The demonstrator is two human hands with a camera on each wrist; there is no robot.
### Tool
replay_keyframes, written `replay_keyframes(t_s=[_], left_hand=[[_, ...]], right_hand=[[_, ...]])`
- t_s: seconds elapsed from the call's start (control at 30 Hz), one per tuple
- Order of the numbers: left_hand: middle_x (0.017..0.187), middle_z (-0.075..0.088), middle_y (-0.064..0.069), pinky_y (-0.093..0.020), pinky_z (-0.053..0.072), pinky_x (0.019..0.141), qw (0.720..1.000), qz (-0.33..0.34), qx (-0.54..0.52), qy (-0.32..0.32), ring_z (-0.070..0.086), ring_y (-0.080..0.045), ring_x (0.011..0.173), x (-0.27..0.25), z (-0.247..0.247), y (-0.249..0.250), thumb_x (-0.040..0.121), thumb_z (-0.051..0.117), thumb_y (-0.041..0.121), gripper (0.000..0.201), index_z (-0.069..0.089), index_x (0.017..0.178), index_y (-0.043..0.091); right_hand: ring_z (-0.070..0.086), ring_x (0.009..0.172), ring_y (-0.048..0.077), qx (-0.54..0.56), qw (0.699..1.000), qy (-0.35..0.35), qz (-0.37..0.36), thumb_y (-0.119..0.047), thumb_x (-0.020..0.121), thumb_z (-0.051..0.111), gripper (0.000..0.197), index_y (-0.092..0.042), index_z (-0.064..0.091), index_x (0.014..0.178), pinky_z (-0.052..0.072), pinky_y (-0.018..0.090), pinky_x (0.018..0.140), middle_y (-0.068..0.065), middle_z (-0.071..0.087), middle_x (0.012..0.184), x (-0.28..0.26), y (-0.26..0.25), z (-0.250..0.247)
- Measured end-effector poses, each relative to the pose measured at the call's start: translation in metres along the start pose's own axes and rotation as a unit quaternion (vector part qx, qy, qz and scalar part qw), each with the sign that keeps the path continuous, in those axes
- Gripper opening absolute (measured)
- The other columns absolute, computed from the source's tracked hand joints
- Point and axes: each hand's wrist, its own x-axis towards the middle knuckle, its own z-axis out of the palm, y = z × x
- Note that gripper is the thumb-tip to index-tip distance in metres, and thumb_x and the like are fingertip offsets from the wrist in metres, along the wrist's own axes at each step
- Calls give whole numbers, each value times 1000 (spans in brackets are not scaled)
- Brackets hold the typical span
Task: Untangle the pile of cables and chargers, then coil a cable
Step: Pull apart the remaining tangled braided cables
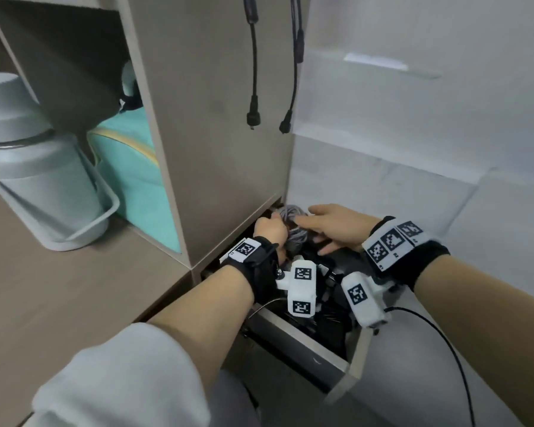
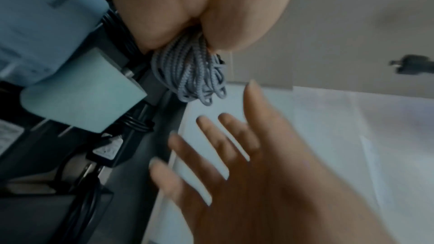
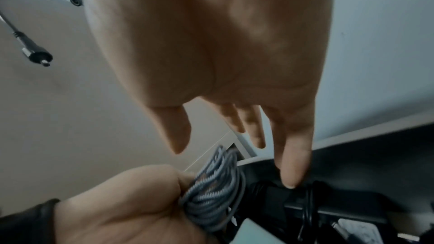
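Observation:
A bundle of grey braided cable (image 1: 293, 229) (image 2: 195, 75) (image 3: 216, 192) sits at the back of an open drawer (image 1: 309, 340) full of black cables and chargers (image 1: 330, 306). My left hand (image 1: 270, 231) (image 2: 187, 18) (image 3: 131, 203) grips this bundle in a fist. My right hand (image 1: 327, 226) (image 2: 237, 159) (image 3: 211, 81) hovers just right of the bundle with fingers spread and straight, holding nothing. A pale charger block (image 2: 79, 96) lies in the drawer among black adapters (image 2: 110, 153).
A beige cabinet side (image 1: 216, 118) rises right behind the drawer, with two black plug leads (image 1: 253, 118) dangling in front of it. A grey kettle (image 1: 31, 167) and a teal bag (image 1: 139, 180) stand on the shelf at left. A white wall (image 1: 413, 118) is on the right.

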Motion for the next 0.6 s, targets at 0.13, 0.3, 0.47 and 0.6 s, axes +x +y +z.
replay_keyframes(t_s=[0.13, 0.3, 0.47, 0.6], left_hand=[[143, 55, -12, -33, 47, 101, 963, -23, 260, 71, 53, -29, 132, 13, -14, -3, 105, 46, 32, 45, 53, 141, 7], [150, 48, -16, -10, 46, 51, 990, -14, 110, 83, 52, -29, 134, 6, -14, 1, 108, 36, 17, 43, 42, 146, -3], [149, 48, -22, -27, 48, 70, 991, 1, 73, 113, 51, -38, 133, 21, -7, -6, 109, 34, 14, 42, 42, 146, -3], [144, 50, -28, -38, 46, 88, 995, -30, 82, 54, 53, -42, 130, 23, -14, -4, 107, 40, 11, 41, 46, 141, -9]], right_hand=[[62, 91, 20, -110, 994, -16, 18, -38, 95, 65, 62, -6, 48, 145, 61, 44, 86, 9, 61, 109, 9, 15, -12], [67, 107, 26, -157, 985, -74, 13, -30, 93, 69, 49, -16, 54, 138, 61, 44, 88, 8, 65, 118, -1, 34, -21], [70, 91, 33, -281, 937, -201, -60, -11, 92, 62, 61, -42, 49, 143, 62, 45, 81, 6, 68, 116, -10, 40, -5], [72, 82, 29, -389, 891, -230, -49, -2, 88, 49, 75, -52, 43, 143, 63, 40, 75, 3, 60, 123, -6, 40, 5]])
